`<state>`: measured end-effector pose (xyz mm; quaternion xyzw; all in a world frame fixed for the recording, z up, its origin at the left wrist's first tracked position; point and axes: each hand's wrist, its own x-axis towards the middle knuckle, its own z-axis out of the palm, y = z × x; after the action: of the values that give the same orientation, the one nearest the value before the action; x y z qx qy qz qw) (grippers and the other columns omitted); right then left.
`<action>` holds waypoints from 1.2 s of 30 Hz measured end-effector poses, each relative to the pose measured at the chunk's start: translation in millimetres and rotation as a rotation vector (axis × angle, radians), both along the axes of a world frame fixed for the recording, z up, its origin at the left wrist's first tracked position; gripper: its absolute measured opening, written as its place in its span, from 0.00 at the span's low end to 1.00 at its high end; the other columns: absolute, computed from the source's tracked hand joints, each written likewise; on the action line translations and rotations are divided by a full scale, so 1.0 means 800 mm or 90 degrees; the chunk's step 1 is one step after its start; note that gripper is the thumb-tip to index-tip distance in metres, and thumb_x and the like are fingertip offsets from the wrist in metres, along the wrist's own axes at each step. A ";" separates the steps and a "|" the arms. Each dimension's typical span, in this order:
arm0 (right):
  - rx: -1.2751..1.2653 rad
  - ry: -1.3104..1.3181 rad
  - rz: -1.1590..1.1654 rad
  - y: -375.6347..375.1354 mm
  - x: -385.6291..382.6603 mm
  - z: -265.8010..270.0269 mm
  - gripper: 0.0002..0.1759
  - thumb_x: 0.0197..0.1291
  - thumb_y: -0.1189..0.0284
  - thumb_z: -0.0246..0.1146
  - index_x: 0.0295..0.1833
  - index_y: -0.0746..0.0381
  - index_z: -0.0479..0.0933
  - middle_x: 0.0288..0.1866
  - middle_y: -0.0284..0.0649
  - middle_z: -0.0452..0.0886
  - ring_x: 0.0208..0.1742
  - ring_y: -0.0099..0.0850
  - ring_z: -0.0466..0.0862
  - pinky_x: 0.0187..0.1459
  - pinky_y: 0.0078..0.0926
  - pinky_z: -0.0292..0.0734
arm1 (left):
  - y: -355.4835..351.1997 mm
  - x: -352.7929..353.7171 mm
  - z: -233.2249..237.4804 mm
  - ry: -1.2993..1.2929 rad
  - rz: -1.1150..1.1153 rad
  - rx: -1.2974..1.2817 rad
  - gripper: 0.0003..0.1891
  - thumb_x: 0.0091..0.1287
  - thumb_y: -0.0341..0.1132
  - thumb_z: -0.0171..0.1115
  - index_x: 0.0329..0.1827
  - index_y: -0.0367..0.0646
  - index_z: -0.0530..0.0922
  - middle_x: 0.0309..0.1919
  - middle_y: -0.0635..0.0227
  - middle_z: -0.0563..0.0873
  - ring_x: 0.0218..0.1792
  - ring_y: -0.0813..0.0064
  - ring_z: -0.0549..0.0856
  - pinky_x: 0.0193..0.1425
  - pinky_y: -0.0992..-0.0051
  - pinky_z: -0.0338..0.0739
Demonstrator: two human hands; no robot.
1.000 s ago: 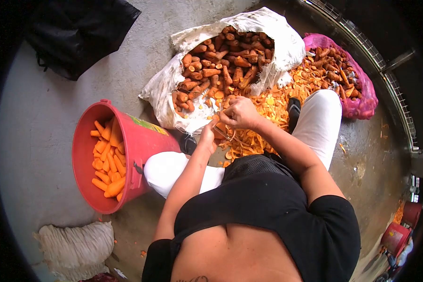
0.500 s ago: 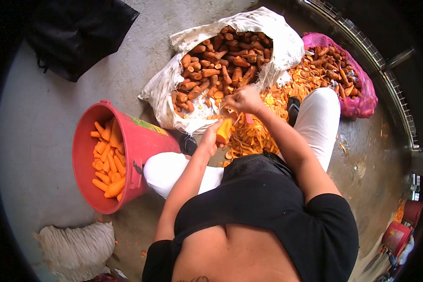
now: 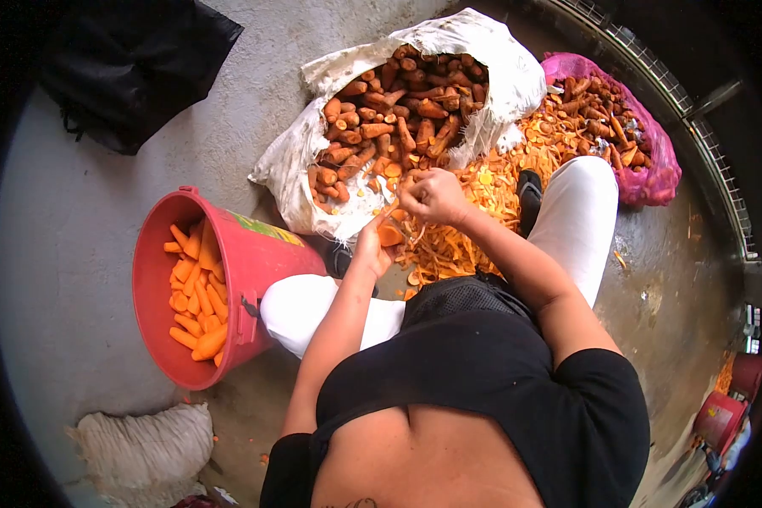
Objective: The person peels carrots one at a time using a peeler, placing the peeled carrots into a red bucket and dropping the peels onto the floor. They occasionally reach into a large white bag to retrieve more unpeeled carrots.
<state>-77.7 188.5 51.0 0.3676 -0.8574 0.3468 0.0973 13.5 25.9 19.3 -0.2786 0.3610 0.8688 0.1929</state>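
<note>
My left hand point(image 3: 372, 248) is wrapped round a carrot point(image 3: 389, 234), its cut end facing up toward me. Just above and to the right, my right hand point(image 3: 434, 196) is closed near the carrot's far end; whatever it grips is too small to make out. Orange peelings point(image 3: 457, 250) lie in a heap on the floor below both hands. Beyond them an open white sack point(image 3: 516, 72) holds many unpeeled carrots point(image 3: 377, 130). Peeled carrots point(image 3: 201, 296) fill part of a tilted red bucket point(image 3: 262, 254) at the left.
A pink mesh bag point(image 3: 665, 173) with carrot pieces stands at the upper right. Black cloth or plastic point(image 3: 140, 68) lies at the upper left, a whitish sack point(image 3: 148, 444) at the lower left. More red buckets point(image 3: 720, 421) stand at the far right.
Both hands have shifted slightly, and the carrot in my left hand has turned, its bright peeled side now less visible. My right hand has moved a little down and left.
</note>
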 end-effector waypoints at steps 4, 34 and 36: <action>0.003 0.025 0.057 -0.006 0.002 0.003 0.18 0.53 0.60 0.61 0.15 0.58 0.80 0.13 0.41 0.73 0.20 0.41 0.76 0.30 0.37 0.72 | 0.009 0.000 0.015 -0.040 0.026 -0.064 0.17 0.73 0.45 0.46 0.54 0.44 0.73 0.38 0.68 0.83 0.30 0.76 0.83 0.26 0.76 0.75; 0.011 0.031 0.060 -0.012 0.011 0.007 0.19 0.52 0.60 0.60 0.14 0.58 0.79 0.12 0.41 0.72 0.20 0.41 0.76 0.28 0.38 0.70 | -0.001 0.009 0.008 -0.022 -0.040 -0.057 0.17 0.73 0.49 0.41 0.44 0.48 0.74 0.28 0.70 0.80 0.20 0.80 0.75 0.16 0.82 0.61; 0.031 0.036 0.067 -0.014 0.011 0.006 0.19 0.52 0.59 0.60 0.14 0.57 0.79 0.12 0.41 0.71 0.20 0.41 0.76 0.28 0.38 0.70 | 0.001 0.010 0.013 -0.013 -0.042 -0.077 0.17 0.73 0.49 0.40 0.43 0.48 0.74 0.27 0.70 0.79 0.18 0.80 0.73 0.15 0.83 0.59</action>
<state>-69.2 177.5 55.6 0.4242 -0.8420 0.3198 0.0939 21.5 26.8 30.1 -0.2866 0.4198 0.8358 0.2075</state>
